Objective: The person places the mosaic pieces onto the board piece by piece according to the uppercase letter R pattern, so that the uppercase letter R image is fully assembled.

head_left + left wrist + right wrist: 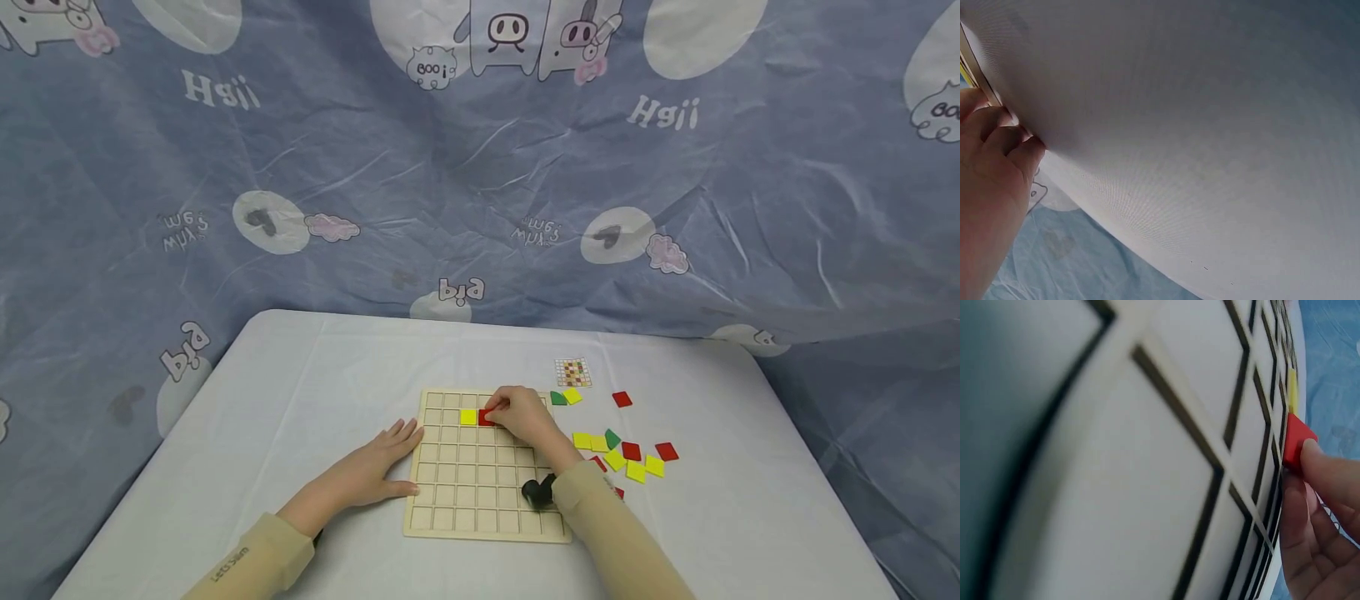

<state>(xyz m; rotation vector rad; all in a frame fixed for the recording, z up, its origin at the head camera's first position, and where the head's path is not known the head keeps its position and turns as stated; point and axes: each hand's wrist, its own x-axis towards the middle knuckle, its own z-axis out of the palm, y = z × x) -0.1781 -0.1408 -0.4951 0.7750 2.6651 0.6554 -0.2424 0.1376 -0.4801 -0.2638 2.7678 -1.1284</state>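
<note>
A pale wooden grid board (465, 475) lies on the white table. My right hand (525, 421) pinches a red square tile (1297, 442) between thumb and fingers over a cell in the board's second row. Just left of it, a yellow square tile (468, 417) sits in its own cell. In the right wrist view the red tile looks slightly tilted, close to the yellow one. At the board's left edge my left hand (366, 473) rests with fingers spread, its fingertips and thumb touching the rim.
Right of the board lie several loose tiles: yellow squares (635, 472), red ones (666, 452) and green rounded pieces (612, 438). Some are partly hidden by the right forearm. A small printed grid card (573, 372) lies behind them. A patterned blue cloth (420, 167) hangs beyond the table.
</note>
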